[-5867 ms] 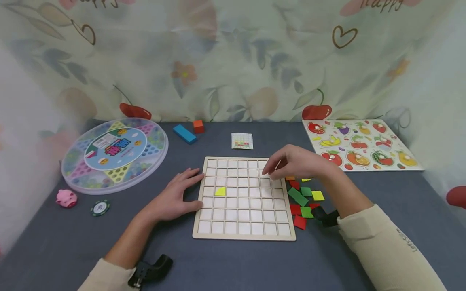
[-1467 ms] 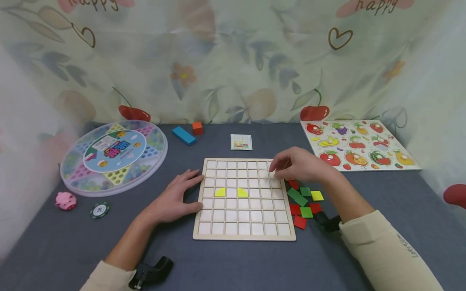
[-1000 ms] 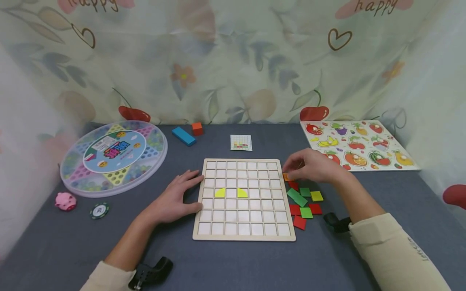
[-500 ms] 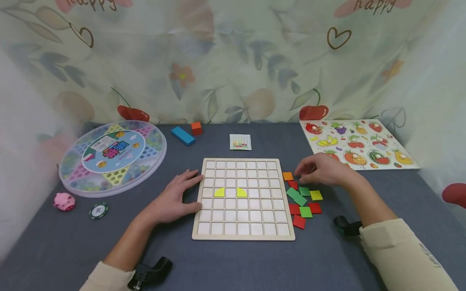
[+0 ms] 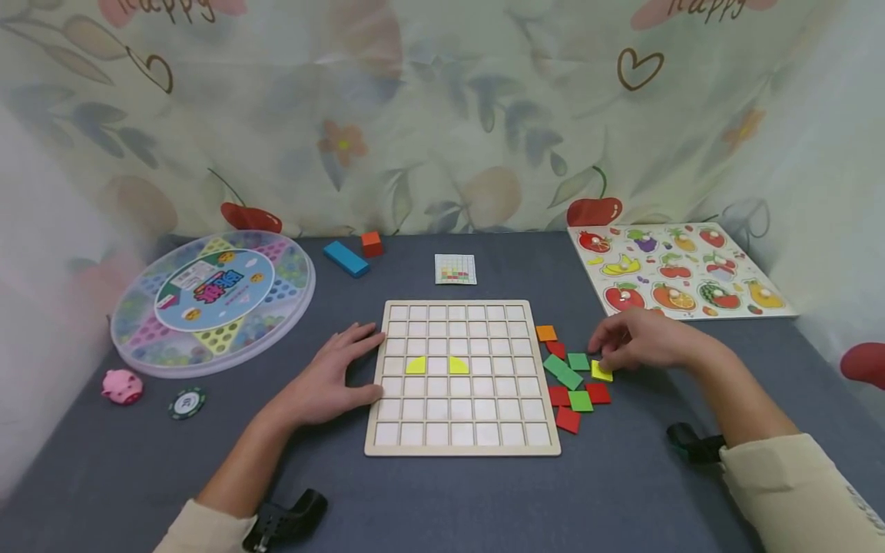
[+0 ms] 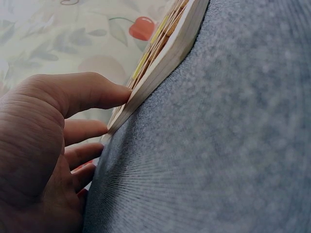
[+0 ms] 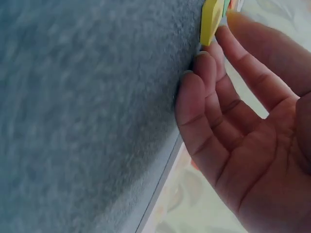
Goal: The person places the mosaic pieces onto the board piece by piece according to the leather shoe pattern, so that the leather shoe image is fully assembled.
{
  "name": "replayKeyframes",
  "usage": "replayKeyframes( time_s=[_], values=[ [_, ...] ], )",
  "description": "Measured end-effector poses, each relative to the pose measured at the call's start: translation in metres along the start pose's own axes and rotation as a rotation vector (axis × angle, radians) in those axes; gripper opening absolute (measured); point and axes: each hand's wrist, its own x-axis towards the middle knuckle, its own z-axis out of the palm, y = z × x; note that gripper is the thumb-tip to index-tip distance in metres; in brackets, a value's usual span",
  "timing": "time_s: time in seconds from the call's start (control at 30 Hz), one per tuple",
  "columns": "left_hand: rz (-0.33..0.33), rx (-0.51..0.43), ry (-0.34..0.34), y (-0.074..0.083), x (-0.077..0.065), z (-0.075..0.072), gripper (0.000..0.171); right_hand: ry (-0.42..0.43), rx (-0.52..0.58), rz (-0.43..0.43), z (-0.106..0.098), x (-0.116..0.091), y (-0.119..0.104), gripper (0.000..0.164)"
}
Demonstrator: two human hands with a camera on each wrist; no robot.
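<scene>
A wooden grid board (image 5: 463,451) with white squares lies in the middle of the table. My left hand (image 5: 336,376) rests at its left edge, thumb and fingertips touching the frame, as the left wrist view also shows. Two yellow round-cornered pieces, a left one (image 5: 416,365) and a right one (image 5: 459,365), sit in one row with a square between them. My right hand (image 5: 646,340) is over a yellow square tile (image 5: 602,372), its thumb at the tile and its fingers loosely bent. In the right wrist view the yellow tile (image 7: 210,22) lies flat beside the fingertips.
Several loose tiles, including an orange tile (image 5: 546,333), a green tile (image 5: 563,372) and a red tile (image 5: 568,420), lie right of the board. Behind it is a small pattern card (image 5: 455,269). A round game board (image 5: 297,307) stands left, a fruit puzzle (image 5: 691,273) back right.
The right yellow round-cornered piece has come onto the board since the earliest frame. My right hand has moved from the board rightward to the yellow square tile. My left hand stays put.
</scene>
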Motion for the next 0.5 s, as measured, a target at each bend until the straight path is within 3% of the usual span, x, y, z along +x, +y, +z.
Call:
replayKeyframes(
  time_s=[0.17,0.33,0.5],
  values=[
    [-0.003,-0.002,-0.003,-0.0003,0.0002,0.0002,0.077,-0.025,0.011,-0.002,0.0027,-0.0045,-0.0013,0.029],
    [-0.014,0.002,-0.004,-0.0014,0.0003,0.0002,0.077,0.003,-0.043,-0.014,0.0065,-0.0034,-0.0049,0.028],
    [-0.013,0.008,-0.005,-0.0016,0.0012,0.0015,0.078,0.005,-0.008,0.01,0.0046,-0.0036,-0.006,0.026]
  ],
)
